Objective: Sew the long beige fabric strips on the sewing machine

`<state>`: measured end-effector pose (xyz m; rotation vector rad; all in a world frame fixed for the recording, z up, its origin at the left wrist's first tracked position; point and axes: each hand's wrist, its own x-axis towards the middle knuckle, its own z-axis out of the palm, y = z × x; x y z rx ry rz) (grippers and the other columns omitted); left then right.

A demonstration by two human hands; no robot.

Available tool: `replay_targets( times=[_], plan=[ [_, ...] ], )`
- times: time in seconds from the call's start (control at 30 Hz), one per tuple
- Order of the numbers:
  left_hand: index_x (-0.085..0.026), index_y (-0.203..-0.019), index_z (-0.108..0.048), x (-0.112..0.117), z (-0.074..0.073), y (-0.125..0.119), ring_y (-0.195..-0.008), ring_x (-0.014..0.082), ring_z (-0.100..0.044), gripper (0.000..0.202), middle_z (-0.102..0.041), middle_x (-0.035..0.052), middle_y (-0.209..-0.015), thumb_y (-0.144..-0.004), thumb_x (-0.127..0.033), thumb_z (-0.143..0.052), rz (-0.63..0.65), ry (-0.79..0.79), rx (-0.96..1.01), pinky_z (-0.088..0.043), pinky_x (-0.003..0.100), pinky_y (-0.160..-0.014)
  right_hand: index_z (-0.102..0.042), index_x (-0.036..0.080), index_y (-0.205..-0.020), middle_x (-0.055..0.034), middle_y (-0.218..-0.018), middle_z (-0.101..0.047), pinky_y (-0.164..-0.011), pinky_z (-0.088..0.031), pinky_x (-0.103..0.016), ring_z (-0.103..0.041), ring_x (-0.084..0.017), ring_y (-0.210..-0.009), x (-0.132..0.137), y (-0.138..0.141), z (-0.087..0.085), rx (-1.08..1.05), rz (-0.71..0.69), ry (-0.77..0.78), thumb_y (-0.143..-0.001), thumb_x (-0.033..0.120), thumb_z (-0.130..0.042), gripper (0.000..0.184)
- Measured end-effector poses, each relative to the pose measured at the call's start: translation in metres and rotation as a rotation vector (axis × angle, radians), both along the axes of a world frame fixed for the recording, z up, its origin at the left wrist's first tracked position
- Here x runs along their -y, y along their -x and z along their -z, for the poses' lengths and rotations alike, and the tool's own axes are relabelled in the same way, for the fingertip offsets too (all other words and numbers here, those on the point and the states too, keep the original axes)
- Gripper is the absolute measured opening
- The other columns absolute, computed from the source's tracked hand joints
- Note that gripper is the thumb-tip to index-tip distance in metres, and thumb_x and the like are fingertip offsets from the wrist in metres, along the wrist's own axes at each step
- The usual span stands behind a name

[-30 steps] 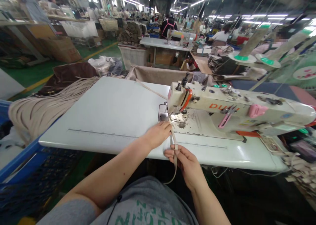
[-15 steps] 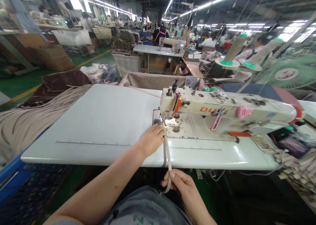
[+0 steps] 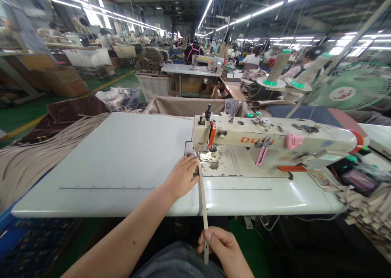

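Observation:
A narrow beige fabric strap [image 3: 203, 198] runs from the presser foot of a sewing machine [image 3: 259, 143] down over the table's front edge. Beside the needle area, my left hand [image 3: 182, 177] lies flat with its fingers stretched forward, the strap passing along its right side. Below the table edge, my right hand [image 3: 218, 242] pinches the strap between thumb and fingers. The strap's end, with a small dark hole in it, hangs just under that thumb. What lies beneath my left fingertips is hidden.
A bundle of long beige strips [image 3: 39, 160] hangs off the table's left side. Many short strips [image 3: 371, 213] are piled at the right. Pink-handled snippers [image 3: 262, 152] are attached to the machine. A green fan [image 3: 351, 91] stands at the back right, and other people work farther off.
The strap's lower end, curled before, now hangs straighter, with the end showing below my right hand. My left hand remains beside the needle. The view has tilted up slightly.

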<state>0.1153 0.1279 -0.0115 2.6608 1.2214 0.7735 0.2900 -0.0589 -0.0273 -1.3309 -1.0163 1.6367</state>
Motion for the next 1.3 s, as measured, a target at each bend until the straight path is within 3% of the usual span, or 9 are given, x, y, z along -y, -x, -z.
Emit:
replay_targets(
  times=[0.5, 0.6, 0.73, 0.83, 0.9, 1.0, 1.17, 1.3],
  plan=[
    [-0.016, -0.135, -0.051, 0.002, -0.001, -0.002, -0.142, 0.0300, -0.048, 0.043, -0.061, 0.0146, -0.140, -0.093, -0.020, -0.061, 0.015, -0.042, -0.002, -0.038, 0.052, -0.122, -0.075, 0.016, -0.080, -0.0047, -0.063, -0.071, -0.056, -0.042, -0.024, -0.056, -0.014, -0.056, -0.010, -0.001, -0.002, -0.059, 0.060, 0.027, -0.083, 0.067, -0.071, 0.051],
    [-0.019, -0.131, -0.052, 0.002, -0.004, -0.002, -0.138, 0.0295, -0.052, 0.039, -0.062, 0.0131, -0.136, -0.093, -0.018, -0.061, 0.044, -0.035, 0.011, -0.040, 0.052, -0.120, -0.074, 0.017, -0.078, -0.0033, -0.064, -0.069, -0.061, -0.044, -0.027, -0.056, -0.014, -0.059, -0.011, -0.002, -0.001, -0.083, 0.036, -0.033, -0.085, 0.062, -0.073, 0.045],
    [-0.020, -0.118, -0.056, 0.004, -0.009, -0.002, -0.123, 0.0249, -0.061, 0.022, -0.064, 0.0102, -0.126, -0.096, -0.017, -0.056, 0.119, -0.019, -0.017, -0.048, 0.044, -0.113, -0.072, 0.017, -0.065, -0.0054, -0.078, -0.068, -0.074, -0.047, -0.030, -0.061, -0.019, -0.077, -0.011, -0.004, -0.003, -0.028, -0.041, -0.197, -0.088, 0.054, -0.072, 0.043],
    [-0.020, -0.115, -0.056, 0.005, -0.007, -0.003, -0.121, 0.0240, -0.061, 0.017, -0.063, 0.0102, -0.124, -0.099, -0.017, -0.052, 0.133, -0.049, -0.052, -0.051, 0.042, -0.109, -0.074, 0.019, -0.068, -0.0052, -0.084, -0.069, -0.076, -0.047, -0.030, -0.062, -0.021, -0.081, -0.013, -0.004, -0.004, 0.059, -0.024, -0.241, -0.087, 0.052, -0.074, 0.038],
    [-0.019, -0.116, -0.055, 0.005, -0.004, -0.004, -0.123, 0.0244, -0.059, 0.017, -0.062, 0.0106, -0.124, -0.100, -0.018, -0.051, 0.130, -0.067, -0.090, -0.051, 0.041, -0.109, -0.078, 0.020, -0.081, -0.0055, -0.086, -0.071, -0.079, -0.049, -0.031, -0.064, -0.022, -0.083, -0.014, -0.003, -0.003, 0.061, 0.021, -0.192, -0.087, 0.053, -0.073, 0.034],
    [-0.017, -0.117, -0.055, 0.005, 0.000, -0.005, -0.125, 0.0251, -0.058, 0.018, -0.061, 0.0116, -0.126, -0.099, -0.018, -0.051, 0.113, -0.089, -0.154, -0.050, 0.040, -0.109, -0.077, 0.020, -0.099, -0.0069, -0.084, -0.074, -0.074, -0.053, -0.033, -0.068, -0.023, -0.080, -0.015, 0.000, -0.002, -0.057, 0.061, -0.059, -0.085, 0.061, -0.072, 0.043],
    [-0.017, -0.114, -0.057, 0.004, 0.001, -0.007, -0.125, 0.0247, -0.057, 0.016, -0.063, 0.0111, -0.124, -0.100, -0.017, -0.049, 0.111, -0.137, -0.245, -0.046, 0.040, -0.112, -0.075, 0.016, -0.084, -0.0066, -0.069, -0.073, -0.062, -0.050, -0.028, -0.064, -0.017, -0.063, -0.012, 0.003, -0.012, -0.088, 0.053, -0.011, -0.084, 0.063, -0.072, 0.048],
    [-0.016, -0.111, -0.058, 0.004, -0.001, -0.008, -0.127, 0.0254, -0.055, 0.015, -0.063, 0.0105, -0.124, -0.101, -0.017, -0.047, 0.126, -0.170, -0.320, -0.046, 0.039, -0.111, -0.075, 0.016, -0.080, -0.0053, -0.068, -0.072, -0.064, -0.047, -0.027, -0.060, -0.015, -0.061, -0.008, 0.002, -0.028, -0.054, 0.048, -0.004, -0.086, 0.060, -0.072, 0.045]
  ],
)
